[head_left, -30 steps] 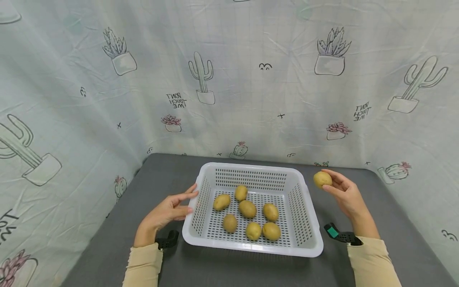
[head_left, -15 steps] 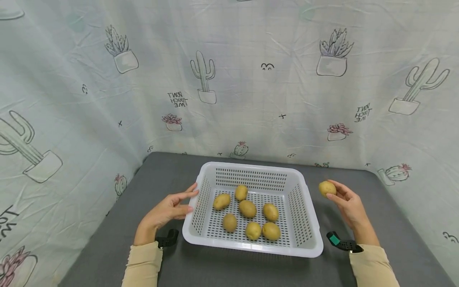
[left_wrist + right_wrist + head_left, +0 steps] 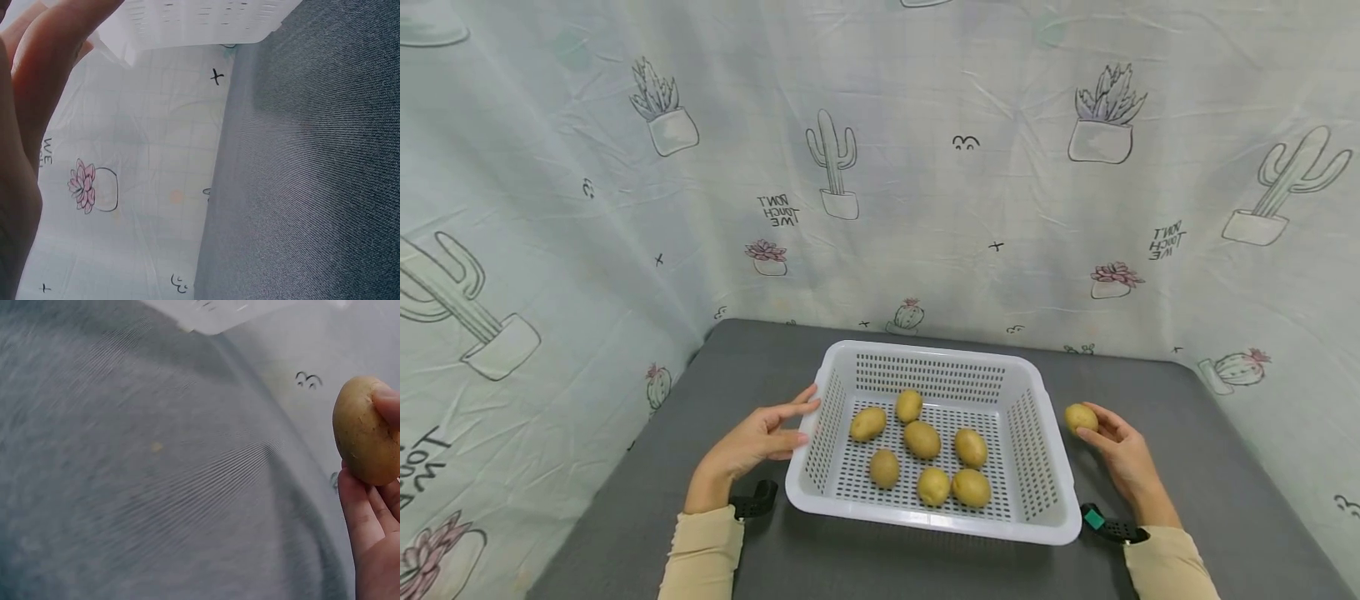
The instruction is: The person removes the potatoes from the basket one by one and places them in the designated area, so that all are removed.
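A white perforated plastic basket [image 3: 932, 518] stands on the dark grey table with several potatoes [image 3: 922, 440] spread over its floor. At its left rim my left hand [image 3: 751, 446] rests with thumb and fingertips touching the edge, the fingers fairly straight. In the left wrist view those fingers [image 3: 47, 62] reach up to the basket's wall. To the right of the basket, my right hand [image 3: 1122, 454] pinches a single potato [image 3: 1080, 418] between thumb and fingers. The right wrist view shows this potato [image 3: 365, 431] close up, with the thumb on one side and fingertips below.
The grey table [image 3: 760, 350] extends around the basket. Behind and at both sides hangs a pale curtain [image 3: 925, 192] printed with cacti and succulents. Black wrist straps [image 3: 1108, 527] sit on both wrists.
My right hand has come down and nearer with its potato, beside the basket's right rim. The left hand stays at the left rim, and the potatoes in the basket keep their places.
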The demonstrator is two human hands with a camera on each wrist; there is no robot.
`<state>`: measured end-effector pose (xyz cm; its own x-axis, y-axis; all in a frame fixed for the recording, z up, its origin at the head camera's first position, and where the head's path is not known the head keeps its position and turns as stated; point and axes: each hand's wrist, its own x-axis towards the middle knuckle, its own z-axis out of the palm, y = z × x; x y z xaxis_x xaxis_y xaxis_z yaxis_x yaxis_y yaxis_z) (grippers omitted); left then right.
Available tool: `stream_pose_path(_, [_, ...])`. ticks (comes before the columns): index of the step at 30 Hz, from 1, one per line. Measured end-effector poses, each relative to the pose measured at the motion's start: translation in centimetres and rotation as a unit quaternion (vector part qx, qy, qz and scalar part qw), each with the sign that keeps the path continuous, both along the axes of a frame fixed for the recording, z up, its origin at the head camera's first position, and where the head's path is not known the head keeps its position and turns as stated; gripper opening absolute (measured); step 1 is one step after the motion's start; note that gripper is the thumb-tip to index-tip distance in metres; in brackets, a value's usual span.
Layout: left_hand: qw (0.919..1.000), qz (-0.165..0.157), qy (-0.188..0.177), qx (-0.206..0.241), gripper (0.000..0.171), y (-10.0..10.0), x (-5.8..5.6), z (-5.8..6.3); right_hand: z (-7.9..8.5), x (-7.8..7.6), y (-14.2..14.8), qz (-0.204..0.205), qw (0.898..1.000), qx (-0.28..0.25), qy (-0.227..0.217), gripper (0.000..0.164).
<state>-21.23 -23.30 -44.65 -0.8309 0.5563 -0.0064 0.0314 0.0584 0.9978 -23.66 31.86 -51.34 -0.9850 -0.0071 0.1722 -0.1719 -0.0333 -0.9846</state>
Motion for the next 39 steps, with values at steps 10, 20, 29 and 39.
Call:
stream_pose_path(10, [1.0000, -0.007, 0.001, 0.003, 0.060, 0.1, 0.1, -0.4, -1.4, 0.1, 0.0, -0.040, 0.998, 0.037, -0.038, 0.053])
stream_pose_path(20, [0.9997, -0.019, 0.002, 0.017, 0.058, -0.2, 0.3, -0.8, -1.5, 0.0, -0.4, -0.072, 0.980, 0.166, -0.079, 0.067])
stream_pose_path(29, [0.9998, -0.016, 0.008, 0.012, 0.059, -0.3, 0.1, -0.3, -0.8, -0.4, -0.6, -0.051, 0.976, 0.203, -0.054, 0.067])
stream_pose_path(39, [0.9998, -0.015, 0.007, 0.010, 0.060, 0.0, 0.0, 0.0, -1.0, -0.5, -0.5, -0.062, 0.976, 0.206, -0.044, 0.067])
